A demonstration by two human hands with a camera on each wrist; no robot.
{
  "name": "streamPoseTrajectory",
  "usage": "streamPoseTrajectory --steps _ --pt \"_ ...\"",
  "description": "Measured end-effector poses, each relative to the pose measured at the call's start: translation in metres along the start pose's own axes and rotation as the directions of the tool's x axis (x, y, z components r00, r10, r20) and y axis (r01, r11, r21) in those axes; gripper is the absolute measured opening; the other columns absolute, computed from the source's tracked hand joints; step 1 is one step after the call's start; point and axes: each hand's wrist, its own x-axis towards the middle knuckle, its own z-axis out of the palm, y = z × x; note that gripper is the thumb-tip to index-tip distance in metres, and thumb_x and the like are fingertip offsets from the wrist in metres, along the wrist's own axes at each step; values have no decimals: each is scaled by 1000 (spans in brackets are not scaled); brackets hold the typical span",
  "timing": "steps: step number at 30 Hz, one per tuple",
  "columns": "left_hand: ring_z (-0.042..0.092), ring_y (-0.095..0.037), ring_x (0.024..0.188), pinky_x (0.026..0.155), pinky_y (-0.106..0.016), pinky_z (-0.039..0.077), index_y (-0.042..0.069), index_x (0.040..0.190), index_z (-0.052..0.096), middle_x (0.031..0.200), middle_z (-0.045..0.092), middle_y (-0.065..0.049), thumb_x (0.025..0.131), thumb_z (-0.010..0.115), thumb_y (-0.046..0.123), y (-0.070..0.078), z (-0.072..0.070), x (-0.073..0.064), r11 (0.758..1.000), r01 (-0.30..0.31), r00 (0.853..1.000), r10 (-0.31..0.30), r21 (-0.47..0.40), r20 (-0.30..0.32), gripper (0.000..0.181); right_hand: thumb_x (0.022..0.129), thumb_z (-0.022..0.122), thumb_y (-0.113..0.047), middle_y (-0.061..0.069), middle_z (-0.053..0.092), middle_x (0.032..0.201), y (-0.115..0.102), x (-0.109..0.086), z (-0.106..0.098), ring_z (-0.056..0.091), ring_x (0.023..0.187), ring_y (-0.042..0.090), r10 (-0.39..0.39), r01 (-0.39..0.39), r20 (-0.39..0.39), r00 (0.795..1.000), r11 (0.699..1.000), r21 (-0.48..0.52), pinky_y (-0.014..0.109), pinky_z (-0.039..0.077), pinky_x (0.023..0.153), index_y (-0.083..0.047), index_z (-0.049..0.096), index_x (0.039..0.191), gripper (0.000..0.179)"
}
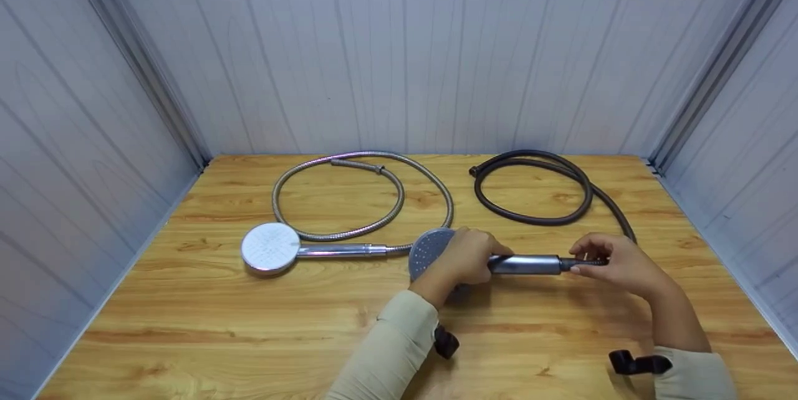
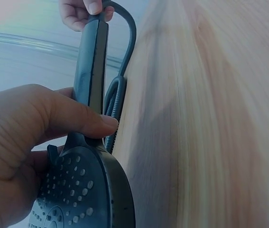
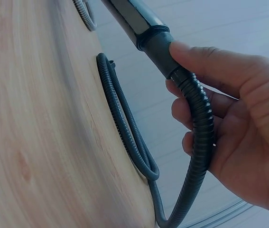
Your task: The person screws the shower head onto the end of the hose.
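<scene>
A dark grey shower head (image 1: 527, 264) is held above the table, its round spray face turned up. My left hand (image 1: 466, 257) grips it at the neck, thumb across the handle near the face in the left wrist view. At the handle's lower end, my right hand (image 1: 620, 266) pinches the connector (image 3: 160, 52) of a black shower hose (image 3: 198, 128) between thumb and fingers. The connector meets the handle end; how far the thread is engaged cannot be seen. From there the hose bends down and lies coiled (image 1: 530, 221) at the back right.
To the left, a chrome shower head (image 1: 271, 247) with a white face lies on the wooden table (image 1: 249, 338). Its silver hose (image 1: 450, 197) loops behind it. Pale panelled walls (image 1: 399, 51) enclose the table at the back and sides.
</scene>
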Motion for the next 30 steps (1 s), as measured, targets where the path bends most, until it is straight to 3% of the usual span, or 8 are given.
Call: streamPoseTrajectory --steps 7,16,25,30 --pt "44 -10 68 68 -25 36 28 114 75 101 72 15 68 72 1 0 1 0 1000 -6 1000 6 8 6 53 84 77 -19 2 65 87 0 0 1 55 72 15 4 -4 4 1000 1000 -22 27 46 61 -10 70 98 18" --pt "44 -10 68 71 -25 37 29 113 75 102 72 15 68 72 0 -1 1 -2 1000 3 1000 -3 3 10 54 88 74 -19 2 67 85 1 1 2 54 69 15 0 0 13 1000 1000 27 27 46 60 -12 74 96 11" --pt "51 -5 70 75 -26 45 29 113 75 101 72 14 70 73 3 -1 1 -2 1000 -16 1000 16 25 3 50 92 68 -17 5 70 88 1 0 1 56 70 10 -3 0 43 999 998 62 26 47 58 -5 74 102 17" --pt "52 -5 71 76 -25 46 28 113 75 101 72 14 71 74 3 -1 -1 -2 999 -21 1000 21 25 1 49 95 65 -18 7 70 89 -1 -1 -1 61 73 16 17 -23 66 998 996 84 29 51 61 -3 73 104 19"
